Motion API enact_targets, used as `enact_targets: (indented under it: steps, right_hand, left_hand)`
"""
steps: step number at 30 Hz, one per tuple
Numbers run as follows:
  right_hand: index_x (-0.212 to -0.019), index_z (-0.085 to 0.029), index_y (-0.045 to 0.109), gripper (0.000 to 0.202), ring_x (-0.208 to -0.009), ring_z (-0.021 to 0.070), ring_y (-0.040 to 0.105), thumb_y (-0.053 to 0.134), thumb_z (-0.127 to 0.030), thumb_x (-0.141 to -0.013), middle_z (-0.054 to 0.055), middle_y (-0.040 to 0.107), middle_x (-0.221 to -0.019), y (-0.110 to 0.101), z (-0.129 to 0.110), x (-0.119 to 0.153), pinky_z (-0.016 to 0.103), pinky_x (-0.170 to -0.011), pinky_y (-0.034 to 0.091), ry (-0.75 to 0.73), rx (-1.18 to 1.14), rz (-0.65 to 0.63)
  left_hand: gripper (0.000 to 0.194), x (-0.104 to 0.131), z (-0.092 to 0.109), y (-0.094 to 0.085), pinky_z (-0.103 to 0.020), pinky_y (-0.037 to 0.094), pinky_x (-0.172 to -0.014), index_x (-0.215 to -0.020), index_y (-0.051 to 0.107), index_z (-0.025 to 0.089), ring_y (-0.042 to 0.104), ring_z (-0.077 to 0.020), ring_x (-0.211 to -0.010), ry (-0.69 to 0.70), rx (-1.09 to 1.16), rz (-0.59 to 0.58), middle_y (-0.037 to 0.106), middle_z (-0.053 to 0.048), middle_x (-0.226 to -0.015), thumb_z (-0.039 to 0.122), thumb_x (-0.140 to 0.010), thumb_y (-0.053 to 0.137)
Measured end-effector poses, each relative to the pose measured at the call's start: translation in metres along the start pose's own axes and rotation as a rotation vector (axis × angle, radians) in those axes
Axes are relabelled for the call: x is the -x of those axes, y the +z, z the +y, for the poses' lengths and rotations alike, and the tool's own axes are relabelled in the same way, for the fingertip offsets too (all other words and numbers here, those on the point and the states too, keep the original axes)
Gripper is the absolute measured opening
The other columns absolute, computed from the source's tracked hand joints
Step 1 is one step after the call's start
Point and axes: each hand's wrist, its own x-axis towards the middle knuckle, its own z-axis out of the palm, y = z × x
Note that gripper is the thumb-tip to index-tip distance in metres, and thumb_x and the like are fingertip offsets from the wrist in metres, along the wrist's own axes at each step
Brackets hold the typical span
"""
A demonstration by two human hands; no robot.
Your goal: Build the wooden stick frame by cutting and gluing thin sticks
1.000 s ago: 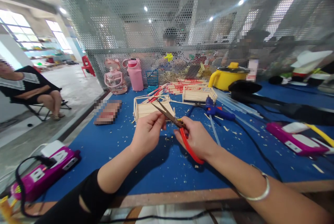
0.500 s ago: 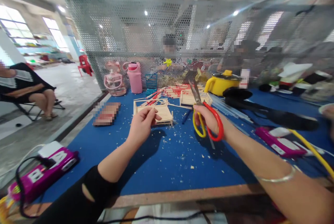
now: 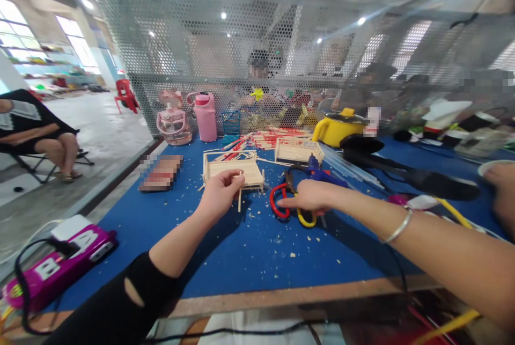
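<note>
Between the thumb and fingers of my left hand [image 3: 220,193] is a short thin wooden stick [image 3: 240,201], pointing down. Just behind that hand stands a small wooden stick frame [image 3: 241,169] with a flat slatted base. My right hand [image 3: 311,196] is over the scissors [image 3: 280,201], which have one red and one yellow handle loop and lie low over the blue table. Its index finger reaches toward the red loop; the other fingers are bent near the yellow loop. Right behind my right hand is a blue glue gun [image 3: 317,171].
A second wooden frame [image 3: 295,152] and red-tipped sticks [image 3: 277,138] lie farther back. Around them are a pink bottle [image 3: 206,118], a yellow pot [image 3: 341,127], clear glue sticks [image 3: 350,165] and a purple power strip [image 3: 60,267]. Another person's hand [image 3: 502,189] is at the right edge.
My right hand has lowered the scissors from upright to near the tabletop, and its grip has loosened. A stick now shows below my left fingers. The blue glue gun has come into view.
</note>
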Motion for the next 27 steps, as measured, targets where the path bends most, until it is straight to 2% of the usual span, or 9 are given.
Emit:
enact_targets:
  steps: [2,5,9,11,13,16,19,23,27]
  right_hand:
    - [-0.038,-0.02,0.048,0.054,-0.031,0.0113,0.038,0.069,-0.061,-0.066,0.001,0.039,-0.029,-0.005,-0.009,-0.001,0.028,-0.038,0.025,-0.081,0.021,0.071]
    - [-0.055,-0.019,0.06,0.047,-0.04,0.0105,0.043,0.057,-0.059,-0.079,0.002,0.054,-0.046,-0.008,-0.028,-0.001,0.027,-0.042,0.028,-0.294,-0.072,0.141]
    - [-0.068,-0.017,0.065,0.03,-0.046,0.0088,0.048,0.062,-0.046,-0.078,0.002,0.061,-0.059,-0.004,-0.051,-0.009,0.023,-0.042,0.029,-0.519,-0.421,-0.029]
    - [-0.064,-0.016,0.063,0.025,-0.047,0.0084,0.048,0.067,-0.039,-0.073,0.002,0.06,-0.058,-0.007,-0.053,-0.02,0.022,-0.041,0.027,-0.51,-0.563,-0.071]
    - [-0.064,-0.016,0.06,0.025,-0.046,0.0075,0.045,0.068,-0.038,-0.071,0.0,0.058,-0.057,-0.013,-0.049,-0.035,0.022,-0.04,0.024,-0.485,-0.648,-0.03]
    - [-0.062,-0.018,0.051,0.03,-0.042,0.0056,0.035,0.063,-0.043,-0.072,-0.005,0.048,-0.052,-0.022,-0.035,-0.059,0.021,-0.039,0.018,-0.442,-0.706,0.073]
    - [-0.058,-0.018,0.048,0.033,-0.04,0.0053,0.029,0.061,-0.045,-0.072,-0.007,0.041,-0.047,-0.017,-0.027,-0.076,0.022,-0.039,0.016,-0.402,-0.703,0.078]
    - [-0.058,-0.018,0.05,0.032,-0.039,0.0048,0.026,0.063,-0.044,-0.07,-0.009,0.037,-0.044,0.002,-0.03,-0.085,0.022,-0.039,0.014,-0.387,-0.677,0.04]
    - [-0.057,-0.018,0.049,0.031,-0.038,0.0047,0.025,0.063,-0.042,-0.07,-0.009,0.036,-0.044,0.007,-0.033,-0.082,0.023,-0.038,0.015,-0.376,-0.678,0.011]
  left_hand:
    - [0.034,-0.005,0.002,0.002,-0.02,0.044,-0.05,-0.103,0.064,0.014,0.057,-0.0103,-0.055,-0.021,0.04,0.022,0.062,0.002,-0.062,0.03,-0.074,0.07]
    - [0.035,-0.014,0.014,0.012,-0.021,0.047,-0.052,-0.108,0.06,0.014,0.064,-0.0131,-0.064,-0.035,0.093,0.048,0.065,0.0,-0.066,0.026,-0.076,0.068]
    - [0.031,-0.029,0.034,0.032,-0.02,0.046,-0.051,-0.105,0.059,0.015,0.059,-0.0096,-0.055,0.007,0.142,0.074,0.063,0.002,-0.064,0.022,-0.076,0.068]
    - [0.03,-0.039,0.039,0.038,-0.02,0.047,-0.053,-0.103,0.059,0.015,0.058,-0.0092,-0.054,0.023,0.159,0.081,0.063,0.002,-0.064,0.021,-0.076,0.069]
    - [0.027,-0.052,0.038,0.039,-0.021,0.048,-0.056,-0.103,0.059,0.015,0.06,-0.0101,-0.059,0.028,0.175,0.112,0.066,-0.001,-0.072,0.024,-0.079,0.066]
    - [0.017,-0.073,0.028,0.039,-0.021,0.048,-0.06,-0.104,0.054,0.017,0.062,-0.0097,-0.069,0.012,0.19,0.227,0.066,-0.005,-0.087,0.025,-0.089,0.05]
    - [0.012,-0.085,0.012,0.041,-0.021,0.048,-0.062,-0.096,0.051,0.017,0.061,-0.0093,-0.069,-0.016,0.178,0.285,0.064,-0.006,-0.087,0.014,-0.089,0.041]
    - [0.015,-0.084,-0.004,0.045,-0.023,0.05,-0.067,-0.089,0.047,0.017,0.061,-0.0091,-0.07,0.013,0.125,0.267,0.062,-0.004,-0.084,0.005,-0.084,0.039]
    - [0.016,-0.072,-0.008,0.04,-0.025,0.049,-0.07,-0.087,0.049,0.018,0.059,-0.0109,-0.074,0.114,-0.005,0.227,0.059,-0.002,-0.083,0.004,-0.079,0.044]
